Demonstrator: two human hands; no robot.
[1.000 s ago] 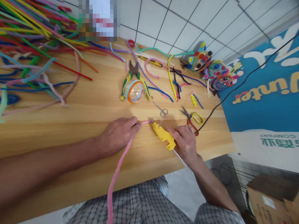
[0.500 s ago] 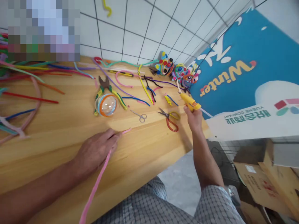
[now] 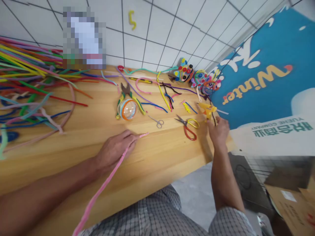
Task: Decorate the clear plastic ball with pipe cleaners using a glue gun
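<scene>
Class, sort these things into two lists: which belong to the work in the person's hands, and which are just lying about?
In the work:
fuzzy pink stem, held in the left hand
yellow plastic glue gun, at the right hand

Apparently just lying about, untouched:
green-and-yellow-handled metal pliers
small silver scissors
larger scissors with red and yellow handles
clear ball with orange and blue bands

Blue bnr [image 3: 278, 42] on R, cardbd box [image 3: 286, 205] below
</scene>
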